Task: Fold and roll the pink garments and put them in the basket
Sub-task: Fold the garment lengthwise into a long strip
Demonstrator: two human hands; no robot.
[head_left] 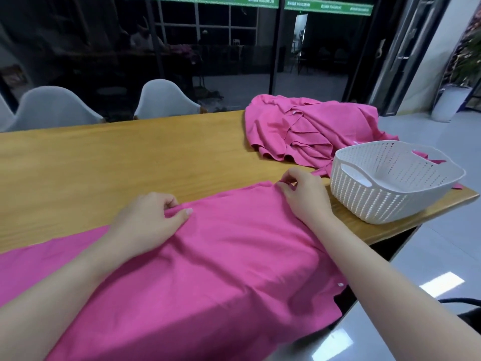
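the left hand (153, 217) pinched the far hem of the spread pink garment (221, 256) between thumb and curled fingers, and the right hand (303, 194) pinched that hem's far right corner. the cloth lay flat along the near edge of the tabletop (104, 162), spilling over it toward the person. it looked light, soft and limp, best taken by hem and corners. the white basket (390, 183) sat at the right end, holding nothing visible, a heap of pink garments (307, 128) just behind it. bare wood lay open to the left.

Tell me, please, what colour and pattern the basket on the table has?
White, with a woven-look perforated wall; the basket shows best in the head view, the only view here.
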